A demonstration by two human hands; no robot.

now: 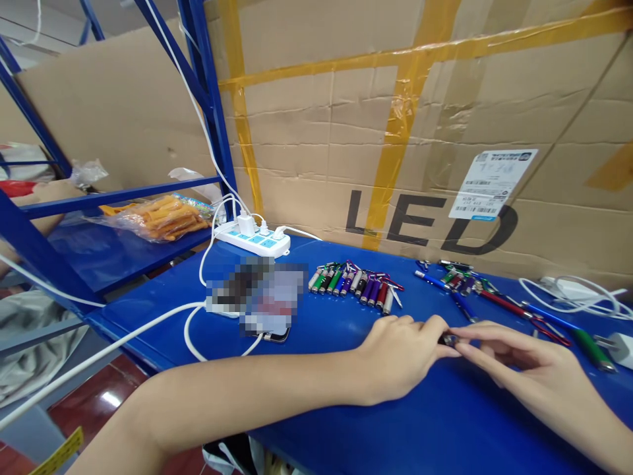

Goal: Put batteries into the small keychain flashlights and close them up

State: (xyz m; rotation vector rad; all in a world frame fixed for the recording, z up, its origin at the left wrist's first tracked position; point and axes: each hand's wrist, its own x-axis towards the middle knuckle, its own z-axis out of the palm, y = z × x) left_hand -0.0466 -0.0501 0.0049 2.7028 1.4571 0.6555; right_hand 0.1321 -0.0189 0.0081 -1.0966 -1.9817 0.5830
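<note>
Above the blue shelf my left hand is closed, its fingers wrapped round a small dark keychain flashlight. Only one dark end of it shows; the rest is hidden in the fist. Thumb and fingertips of my right hand pinch that same end from the right. Just beyond my left hand lies a neat row of small keychain flashlights in silver, green, black, blue, purple and red, with clips at their far ends. Past my right hand, a loose pile of similar flashlights and clips is scattered.
A large cardboard box stands along the back. At the left are a white power strip, white cables and blurred-out phones. Longer blue, red and green pens and a white charger lie at right. A bag of orange items rests on the neighbouring shelf.
</note>
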